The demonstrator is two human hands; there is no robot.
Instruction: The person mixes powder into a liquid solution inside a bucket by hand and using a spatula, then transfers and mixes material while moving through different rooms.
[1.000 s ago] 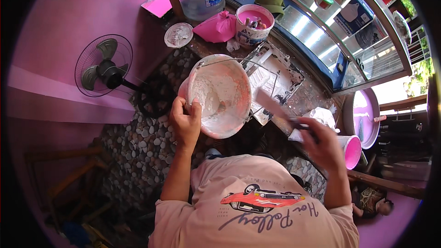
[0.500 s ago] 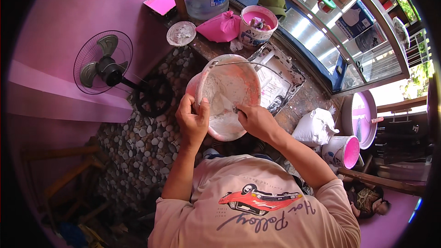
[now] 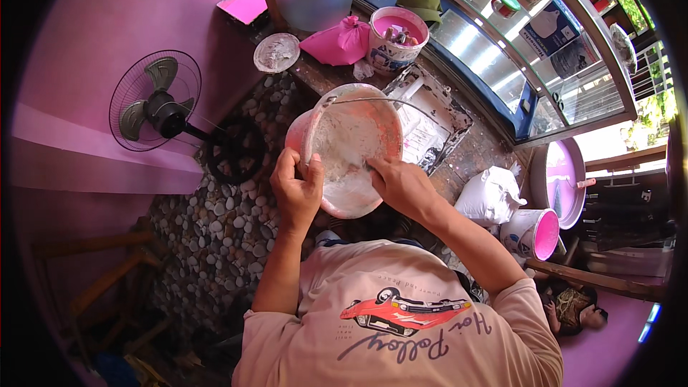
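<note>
A whitish, paint-crusted bucket (image 3: 351, 125) with a thin wire handle is tilted so that its mouth faces me. My left hand (image 3: 297, 186) is closed on its left rim, with the thumb over the edge. Inside the mouth, on the lower right, my right hand (image 3: 401, 185) is closed, the index finger pointing at the inner wall. A small, thin thing seems to stick out of its fingertips, too hidden and blurred to name. Pale residue with pinkish patches coats the bucket's inside.
Behind the bucket, a bench holds a paint tray (image 3: 428, 125), a pail of pink paint (image 3: 393, 57), a pink bag (image 3: 337, 41) and a round lid (image 3: 276, 53). A fan (image 3: 161, 104) stands left. Right are a white sack (image 3: 491, 196), a paint bucket (image 3: 527, 233) and a person (image 3: 573, 308).
The view has shifted slightly, so the surroundings and the bucket appear a little farther left. My hands keep nearly the same places on and inside the bucket.
</note>
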